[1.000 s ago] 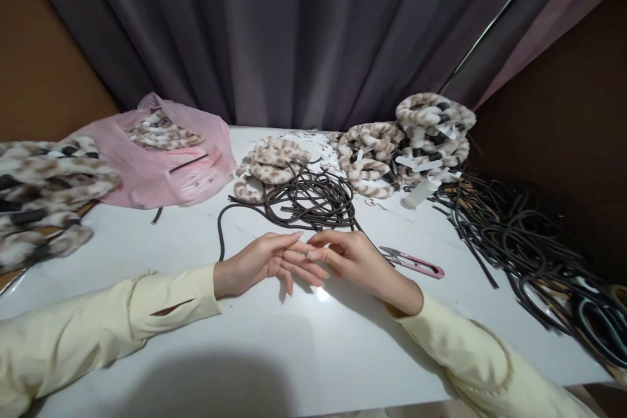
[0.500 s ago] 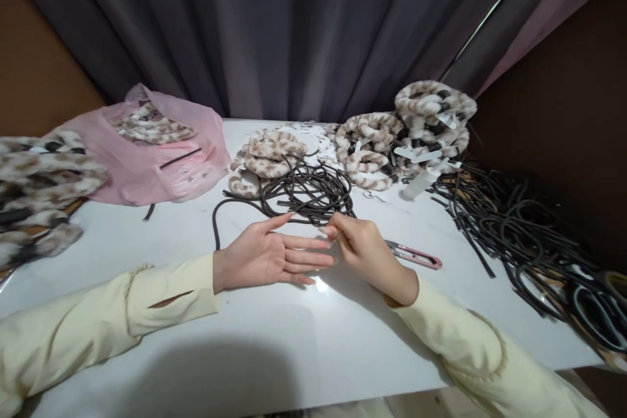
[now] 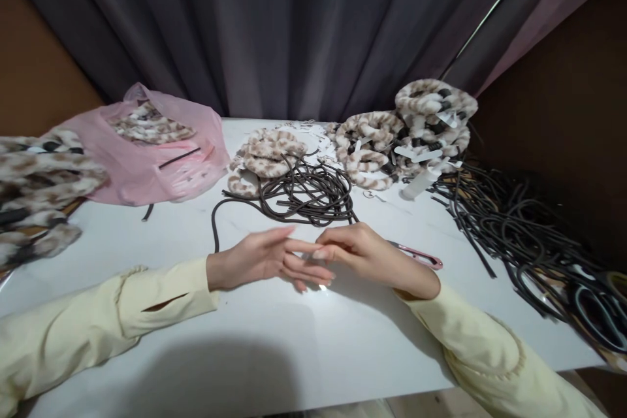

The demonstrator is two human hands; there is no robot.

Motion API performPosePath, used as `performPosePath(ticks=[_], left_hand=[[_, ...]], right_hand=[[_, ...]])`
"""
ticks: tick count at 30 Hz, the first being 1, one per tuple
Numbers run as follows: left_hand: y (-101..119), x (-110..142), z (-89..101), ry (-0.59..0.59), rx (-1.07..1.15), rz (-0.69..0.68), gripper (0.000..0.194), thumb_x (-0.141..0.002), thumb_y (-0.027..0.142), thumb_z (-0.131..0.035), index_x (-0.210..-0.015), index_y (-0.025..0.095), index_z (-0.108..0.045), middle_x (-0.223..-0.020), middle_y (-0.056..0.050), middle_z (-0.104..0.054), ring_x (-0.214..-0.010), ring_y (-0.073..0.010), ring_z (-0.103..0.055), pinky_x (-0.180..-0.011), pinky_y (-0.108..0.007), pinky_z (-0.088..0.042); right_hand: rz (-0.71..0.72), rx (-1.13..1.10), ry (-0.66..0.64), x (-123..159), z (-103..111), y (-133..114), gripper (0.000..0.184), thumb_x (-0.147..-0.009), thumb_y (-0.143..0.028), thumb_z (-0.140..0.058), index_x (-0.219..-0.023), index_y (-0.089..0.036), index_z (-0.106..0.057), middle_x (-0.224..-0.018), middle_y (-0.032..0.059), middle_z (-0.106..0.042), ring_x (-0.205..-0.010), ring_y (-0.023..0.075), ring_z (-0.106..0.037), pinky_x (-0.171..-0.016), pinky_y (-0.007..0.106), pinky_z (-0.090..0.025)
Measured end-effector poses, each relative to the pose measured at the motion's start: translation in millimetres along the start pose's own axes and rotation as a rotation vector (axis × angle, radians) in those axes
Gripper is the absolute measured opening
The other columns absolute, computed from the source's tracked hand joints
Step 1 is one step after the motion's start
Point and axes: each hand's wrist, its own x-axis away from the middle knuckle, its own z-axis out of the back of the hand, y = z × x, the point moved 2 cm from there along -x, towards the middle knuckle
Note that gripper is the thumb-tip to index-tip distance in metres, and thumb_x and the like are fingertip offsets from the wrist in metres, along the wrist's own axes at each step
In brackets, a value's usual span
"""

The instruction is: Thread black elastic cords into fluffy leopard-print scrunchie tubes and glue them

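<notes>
Over the white table, my left hand is held out with its fingers stretched and slightly apart, palm turned partly towards me. My right hand is closed, its thumb and index finger pinching the tip of my left index finger. No other object shows between them. Just beyond both hands lies a tangled pile of dark cords, one end looping out to the left. Pink-handled thread snips lie partly hidden behind my right hand.
Brown-and-white plush rings sit behind the cords. More plush rings are stacked at back right beside a small translucent bottle. A pink plastic bag stands at left. Another heap of dark cords covers the right side.
My right hand has turned and its thumb and index finger now pinch my left index fingertip. My left hand has tilted, its fingers dipping slightly. The objects on the table stay put.
</notes>
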Motion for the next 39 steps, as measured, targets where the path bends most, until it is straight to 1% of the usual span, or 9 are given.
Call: performPosePath(ticks=[3, 8, 12, 16, 19, 23, 29, 34, 39], left_hand=[[1, 8, -4.6, 0.051, -0.409, -0.137, 0.047, -0.090, 0.039, -0.042, -0.130, 0.014, -0.047, -0.110, -0.013, -0.065, -0.106, -0.0245, -0.059, -0.092, -0.038, -0.039], [0, 15, -8.4, 0.098, -0.863, -0.435, 0.050, -0.087, 0.026, -0.046, -0.136, 0.019, -0.037, -0.107, -0.012, -0.067, -0.086, -0.0189, -0.067, -0.065, -0.026, -0.050], [1, 17, -11.6, 0.269, -1.496, -0.875, 0.059, -0.079, 0.015, -0.050, -0.136, 0.015, -0.036, -0.116, -0.015, -0.062, -0.105, -0.0233, -0.060, -0.082, -0.036, -0.048], [1, 16, -13.9, 0.321, -1.882, -1.013, 0.058, -0.074, 0.013, -0.052, -0.131, 0.009, -0.040, -0.117, -0.014, -0.061, -0.122, -0.0274, -0.047, -0.092, -0.042, -0.042], [1, 16, -13.9, 0.333, -1.956, -1.012, 0.049, -0.074, 0.016, -0.053, -0.123, 0.008, -0.048, -0.116, -0.013, -0.063, -0.122, -0.0287, -0.046, -0.091, -0.043, -0.042], [0, 16, -14.0, 0.306, -1.989, -1.001, 0.040, -0.074, 0.017, -0.053, -0.114, 0.010, -0.055, -0.113, -0.013, -0.065, -0.119, -0.0302, -0.048, -0.090, -0.044, -0.042], [0, 15, -12.2, 0.312, -1.795, -0.995, 0.047, -0.075, 0.012, -0.052, -0.121, 0.011, -0.049, -0.113, -0.015, -0.064, -0.120, -0.0270, -0.048, -0.092, -0.044, -0.041], [-1, 14, -7.7, 0.198, -1.528, -0.964, 0.055, -0.079, 0.008, -0.047, -0.133, 0.011, -0.037, -0.119, -0.018, -0.060, -0.121, -0.0230, -0.048, -0.094, -0.041, -0.042], [0, 14, -5.2, 0.153, -1.508, -0.969, 0.053, -0.085, 0.006, -0.039, -0.138, 0.011, -0.031, -0.121, -0.020, -0.057, -0.123, -0.0227, -0.045, -0.092, -0.042, -0.043]], right_hand=[[0.159, 0.143, 0.081, 5, -2, -1, 0.024, -0.089, -0.018, -0.041, -0.072, -0.014, -0.058, -0.059, 0.0011, -0.058, -0.053, 0.0088, -0.050, -0.053, 0.018, -0.034], [0.250, 0.354, 0.318, 11, -7, 1, 0.021, -0.086, -0.011, -0.035, -0.072, -0.014, -0.051, -0.058, 0.0012, -0.053, -0.048, 0.0091, -0.043, -0.047, 0.020, -0.030], [0.032, 0.028, 0.273, 6, -1, 0, 0.029, -0.092, -0.024, -0.036, -0.066, -0.017, -0.046, -0.053, -0.0022, -0.048, -0.047, 0.0074, -0.043, -0.048, 0.019, -0.033], [-0.229, -0.439, 0.033, 5, 2, -4, 0.038, -0.093, -0.040, -0.035, -0.067, -0.016, -0.048, -0.052, -0.0036, -0.049, -0.038, 0.0046, -0.037, -0.039, 0.018, -0.030], [-0.288, -0.613, -0.087, 6, 0, -7, 0.035, -0.087, -0.047, -0.046, -0.076, -0.014, -0.053, -0.058, -0.0022, -0.056, -0.036, 0.0038, -0.041, -0.035, 0.016, -0.031], [-0.263, -0.647, -0.070, 6, -5, -8, 0.030, -0.076, -0.042, -0.064, -0.077, -0.013, -0.057, -0.054, -0.0027, -0.057, -0.037, 0.0052, -0.047, -0.036, 0.016, -0.038], [-0.187, -0.628, -0.073, 6, -5, -8, 0.030, -0.086, -0.037, -0.051, -0.080, -0.010, -0.061, -0.060, 0.0048, -0.063, -0.048, 0.0108, -0.059, -0.044, 0.020, -0.047], [-0.111, -0.680, -0.098, 6, -3, -11, 0.028, -0.090, -0.034, -0.046, -0.087, -0.009, -0.059, -0.069, 0.0078, -0.067, -0.056, 0.0121, -0.062, -0.052, 0.024, -0.052], [-0.185, -0.785, -0.171, 6, 4, -11, 0.030, -0.089, -0.036, -0.047, -0.087, -0.009, -0.059, -0.074, 0.0095, -0.067, -0.058, 0.0129, -0.063, -0.049, 0.023, -0.050]])
